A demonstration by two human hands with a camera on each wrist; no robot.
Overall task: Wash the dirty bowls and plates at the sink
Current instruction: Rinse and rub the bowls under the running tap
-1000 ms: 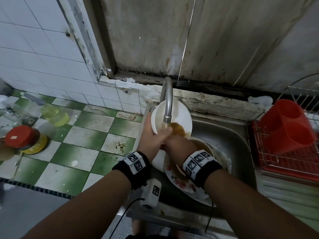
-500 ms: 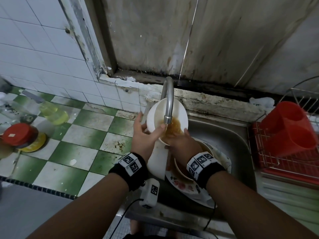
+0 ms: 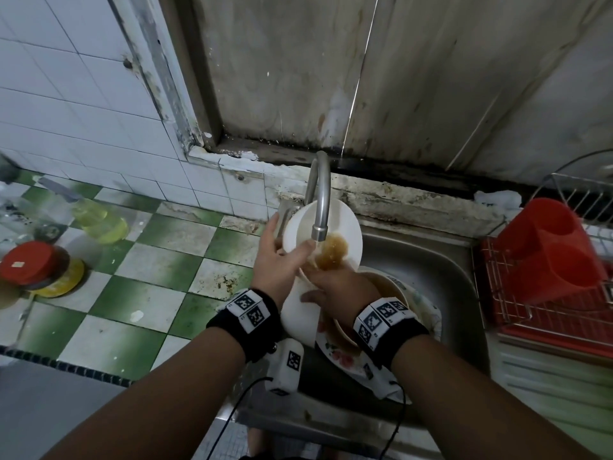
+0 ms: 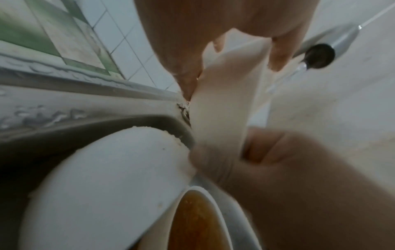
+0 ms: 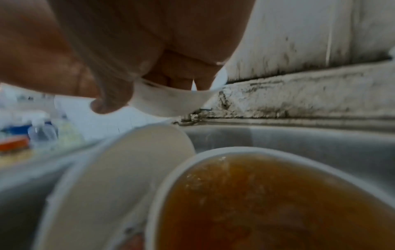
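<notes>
The steel sink point(image 3: 431, 270) lies beneath my hands, with the floral plate point(image 3: 351, 361) and a bowl of brown water point(image 5: 267, 199) just below my grip. A white bowl point(image 3: 345, 224), tilted under the tap point(image 3: 321, 200), is held at its left rim by my left hand point(image 3: 277, 263), thumb inside; my right hand point(image 3: 338, 290) grips its lower edge.

Faucet point(image 3: 321, 200) overhangs the sink point(image 3: 431, 270); stacked dishes point(image 3: 345, 356) fill its left half
</notes>
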